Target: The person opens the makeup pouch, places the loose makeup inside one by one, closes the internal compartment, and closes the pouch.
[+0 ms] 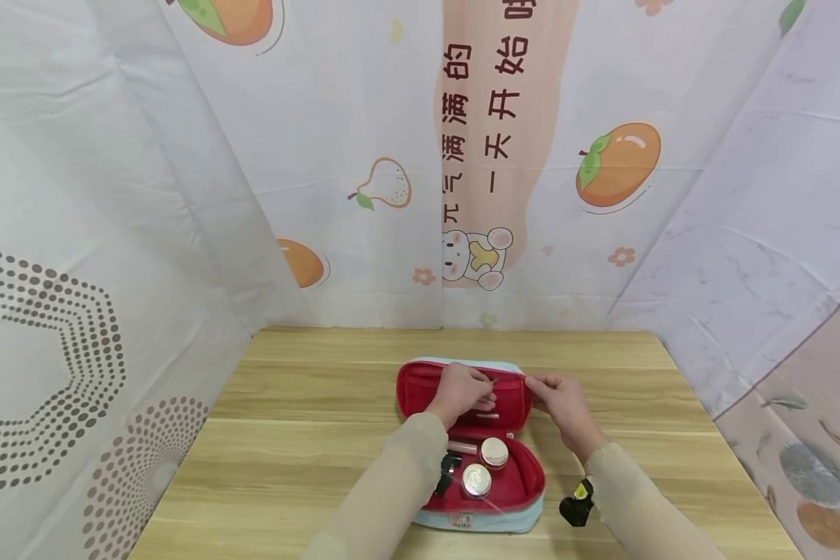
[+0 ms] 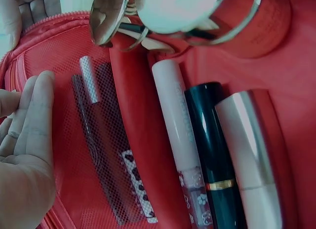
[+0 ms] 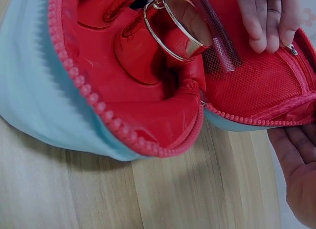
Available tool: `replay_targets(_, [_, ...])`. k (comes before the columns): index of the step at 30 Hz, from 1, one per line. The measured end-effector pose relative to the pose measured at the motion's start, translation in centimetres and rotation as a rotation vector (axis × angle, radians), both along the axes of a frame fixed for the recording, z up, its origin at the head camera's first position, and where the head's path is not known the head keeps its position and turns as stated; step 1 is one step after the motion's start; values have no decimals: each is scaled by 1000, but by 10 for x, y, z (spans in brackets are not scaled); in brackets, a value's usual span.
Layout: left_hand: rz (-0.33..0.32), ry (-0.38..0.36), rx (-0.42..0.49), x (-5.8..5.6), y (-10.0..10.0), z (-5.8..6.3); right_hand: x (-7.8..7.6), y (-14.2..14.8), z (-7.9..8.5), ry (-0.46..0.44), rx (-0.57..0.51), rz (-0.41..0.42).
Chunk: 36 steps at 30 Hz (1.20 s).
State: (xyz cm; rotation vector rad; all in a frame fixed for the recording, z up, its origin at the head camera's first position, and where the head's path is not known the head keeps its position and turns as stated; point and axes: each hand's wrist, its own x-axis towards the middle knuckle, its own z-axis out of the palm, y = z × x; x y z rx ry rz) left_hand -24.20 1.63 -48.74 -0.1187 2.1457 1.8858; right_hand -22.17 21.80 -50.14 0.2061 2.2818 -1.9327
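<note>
A light-blue cosmetic bag (image 1: 511,523) with a red lining lies unzipped on the table, its lid folded back. My left hand (image 1: 464,391) is over the lid's mesh pocket (image 3: 237,93), thumb and forefinger pinching the small zipper pull (image 3: 292,50) at the pocket's edge. My right hand (image 1: 563,404) grips the lid's right rim, its fingers underneath in the right wrist view. Slim dark sticks (image 2: 106,140) show through the mesh. In the base lie red jars (image 3: 140,51) with shiny lids, a pale lip gloss tube (image 2: 170,105), a dark-green lipstick (image 2: 210,135) and a silver-and-red lipstick tube (image 2: 247,140).
The bag sits on a wood-grain table (image 1: 308,404). Printed cloth (image 1: 364,257) hangs behind it and at both sides. A black wrist camera (image 1: 577,505) is on my right wrist, another (image 1: 448,473) on my left.
</note>
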Motion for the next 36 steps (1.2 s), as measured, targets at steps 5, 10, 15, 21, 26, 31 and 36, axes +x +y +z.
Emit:
replay_targets(5, [-3, 16, -14, -1, -6, -4, 0, 0, -1, 6, 14, 4])
replay_targets(10, [-1, 15, -40, -2, -14, -3, 0, 1, -1, 7, 8, 7])
replay_targets(15, [1, 11, -38, -2, -21, -2, 0, 1, -1, 12, 14, 14])
replay_targets(21, [-2, 19, -34, -2, -27, -4, 1, 0, 1, 16, 15, 18])
replay_targets(26, [-8, 26, -51, -3, -33, -5, 1, 0, 1, 13, 13, 13])
replay_targets(31, [-10, 29, -48, -2, -41, -3, 1, 0, 1, 14, 14, 12])
replay_targets(36, [-14, 34, -63, -1, -50, -2, 1, 0, 2, 14, 13, 7])
